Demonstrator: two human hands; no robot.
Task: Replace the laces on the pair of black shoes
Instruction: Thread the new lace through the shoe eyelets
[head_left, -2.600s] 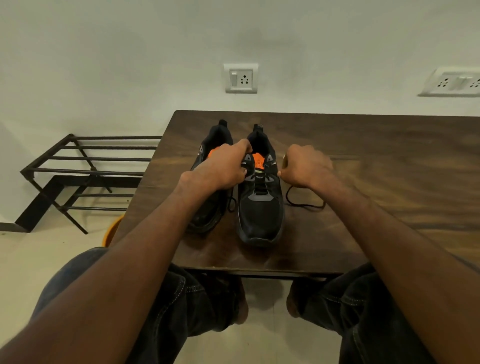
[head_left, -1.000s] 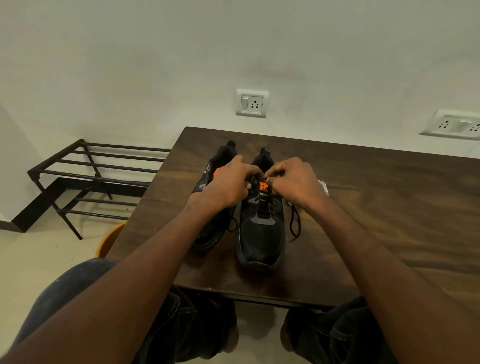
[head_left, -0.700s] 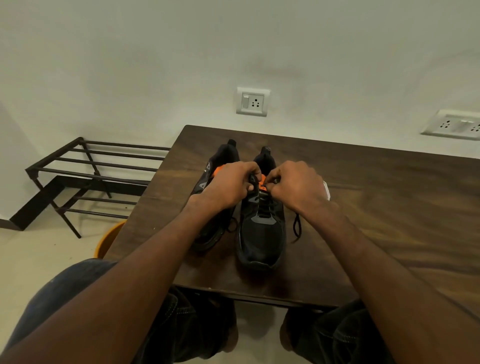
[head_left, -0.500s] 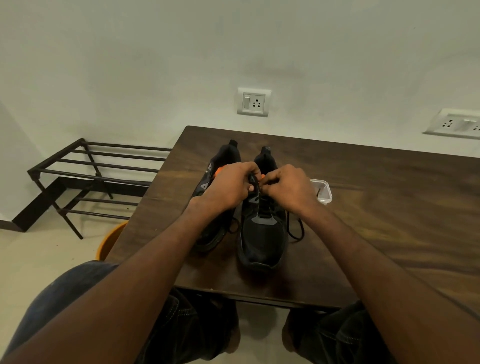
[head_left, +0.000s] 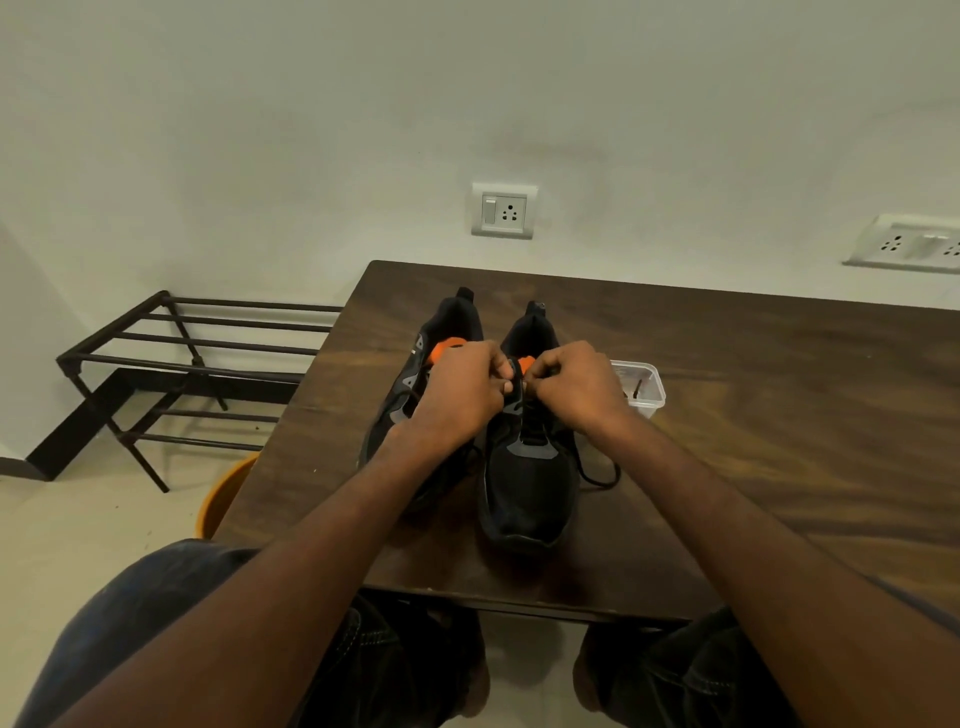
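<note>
Two black shoes with orange tongues stand side by side on the dark wooden table (head_left: 753, 415), toes toward me. The right shoe (head_left: 527, 488) has a black lace (head_left: 597, 475) threaded through it, with a loop trailing onto the table at its right. My left hand (head_left: 460, 397) and my right hand (head_left: 576, 389) meet over its upper eyelets, and both pinch the lace there. The left shoe (head_left: 415, 395) is partly hidden behind my left hand and forearm.
A small clear plastic container (head_left: 641, 387) sits on the table just right of my right hand. A black metal rack (head_left: 171, 364) stands on the floor at the left, and an orange bucket (head_left: 223, 499) shows below the table's left edge. Wall sockets are behind.
My right hand has come in from the shoe's right side to meet my left hand over the top eyelets. The trailing lace loop has shortened, and the clear container has come into view.
</note>
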